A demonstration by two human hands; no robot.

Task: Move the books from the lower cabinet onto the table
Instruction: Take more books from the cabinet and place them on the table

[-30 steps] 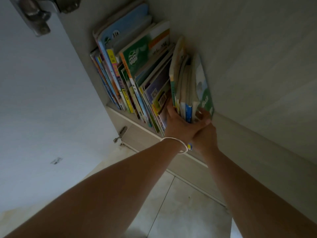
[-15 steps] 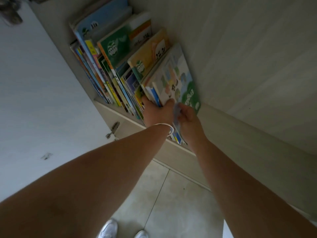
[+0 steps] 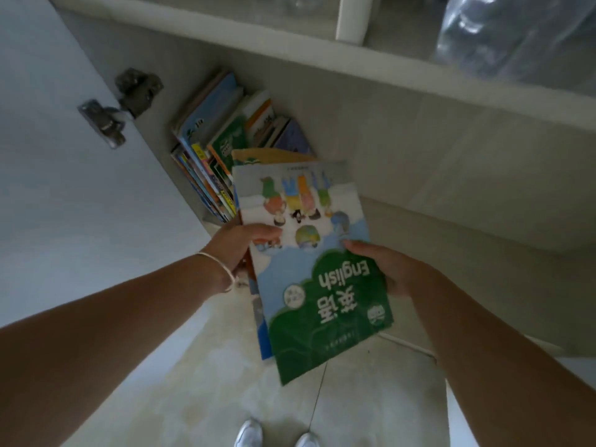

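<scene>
I hold a small stack of books out in front of the lower cabinet, above the floor. Its top book has a green and pale blue cover with "English" printed on it. My left hand, with a thin bracelet at the wrist, grips the stack's left edge. My right hand grips its right edge, thumb on the cover. More books still stand leaning inside the lower cabinet, behind the held stack. No table is in view.
The open cabinet door with a metal hinge stands at the left. A shelf above holds clear plastic. Tiled floor and my two white shoes lie below.
Both hands have pulled the stack out of the cabinet and laid it flat toward me. The view has tilted up, showing the upper shelf.
</scene>
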